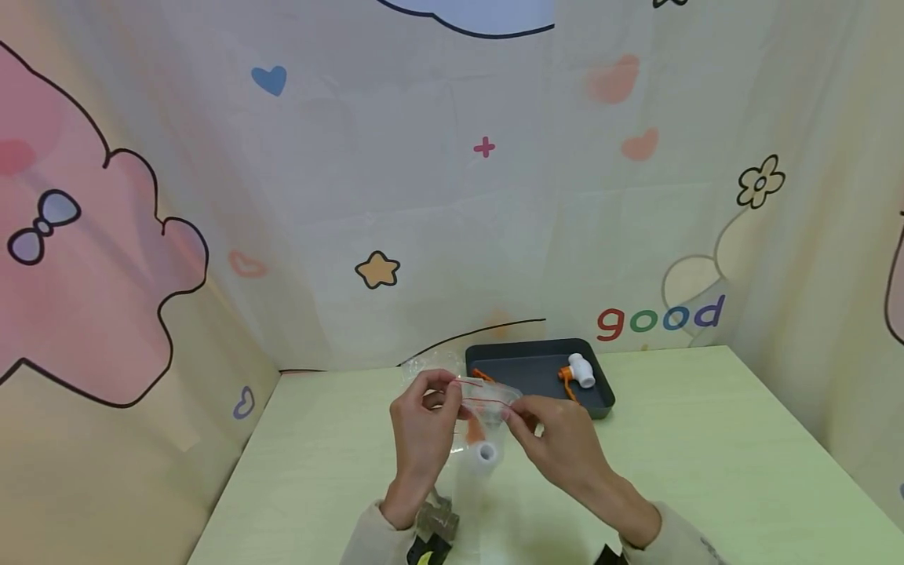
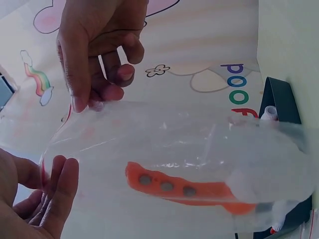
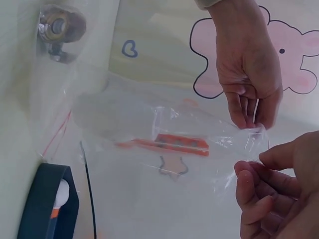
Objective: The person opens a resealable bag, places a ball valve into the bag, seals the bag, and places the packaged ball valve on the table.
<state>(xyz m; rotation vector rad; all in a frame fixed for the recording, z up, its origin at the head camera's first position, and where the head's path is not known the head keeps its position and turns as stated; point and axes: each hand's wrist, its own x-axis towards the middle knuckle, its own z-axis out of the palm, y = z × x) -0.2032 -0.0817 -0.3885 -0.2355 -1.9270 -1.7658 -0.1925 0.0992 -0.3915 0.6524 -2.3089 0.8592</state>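
A clear zip bag with red seal lines hangs between my two hands. My left hand pinches one side of its top edge, and my right hand pinches the other side. Down in the bag lies a valve with a white body and an orange handle that has a row of holes. From the left wrist view, the red seal line runs from one hand's fingertips to the other's. The right wrist view has the left hand above and the right hand below.
Behind the hands stands a dark tray with a white valve with an orange handle in it. Below my left wrist, a brownish metal valve lies in another clear bag. A patterned curtain backs the pale green table.
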